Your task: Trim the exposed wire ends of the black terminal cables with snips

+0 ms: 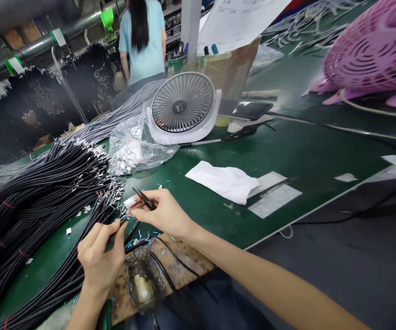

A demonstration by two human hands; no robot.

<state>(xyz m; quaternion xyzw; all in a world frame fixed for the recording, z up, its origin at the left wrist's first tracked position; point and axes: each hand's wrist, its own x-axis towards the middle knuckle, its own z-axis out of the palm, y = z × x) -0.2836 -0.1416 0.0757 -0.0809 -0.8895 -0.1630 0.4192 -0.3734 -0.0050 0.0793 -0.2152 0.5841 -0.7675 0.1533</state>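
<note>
My left hand [101, 254] is closed, with thumb and fingertips pinching a black cable [123, 222] near its stripped end. Close beside it, my right hand [163, 211] holds a small dark pointed tool [145, 199], tweezers or snips, I cannot tell which. The right thumb and index fingertip meet at the cable's end, and a white wrap [129, 202] covers a fingertip. Bundles of black cables [40, 201] with bared, light-coloured ends lie left of both hands. Tiny blue offcuts [139, 239] are scattered below the hands.
Under my wrists is a stained wooden board [184, 252] bearing a taped metallic block [143, 286]. Beyond are a clear plastic bag [129, 149], a small fan [180, 105], a white cloth [222, 179], and a pink fan [373, 50]. A person [143, 41] stands behind the table.
</note>
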